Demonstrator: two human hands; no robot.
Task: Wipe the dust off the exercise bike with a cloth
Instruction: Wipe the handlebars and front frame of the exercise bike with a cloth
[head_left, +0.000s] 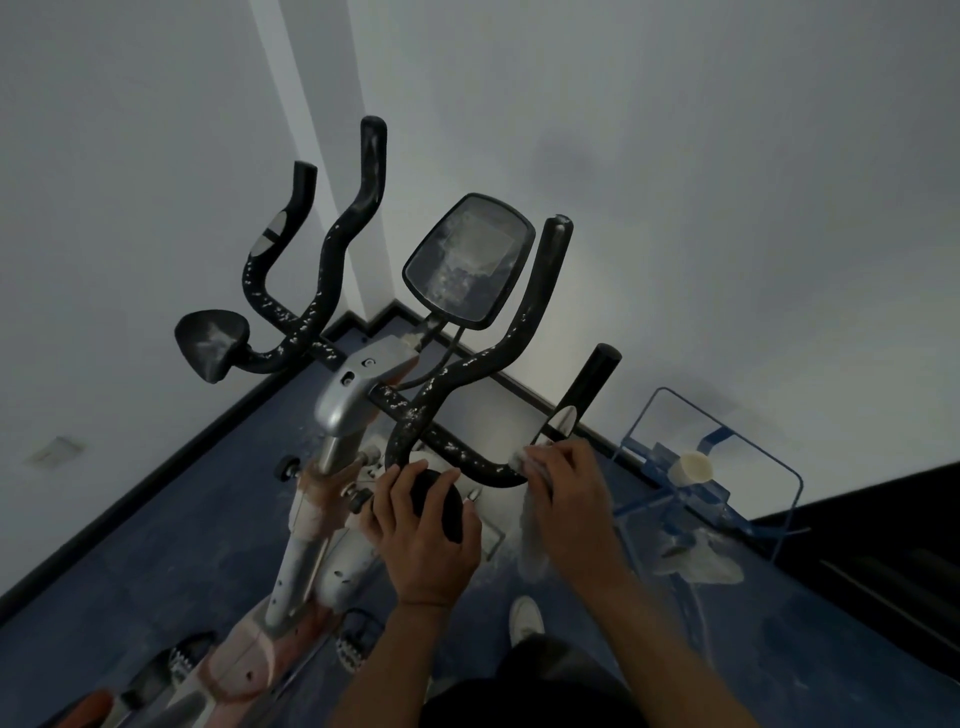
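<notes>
Both hands work the dusty black exercise bike (363, 395): left hand (423, 540) grasping its black elbow pad (439, 506), right hand (566, 491) clutching the pale cloth (535, 530) around the handlebar beside it, best dragged firmly along the curve.

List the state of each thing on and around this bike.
handlebar: dust-flecked
console screen: dusty
left elbow pad: dusty
cloth: wrapped round the handlebar bend, tail hanging
right hand: grips the cloth
left hand: grips the right elbow pad
</notes>
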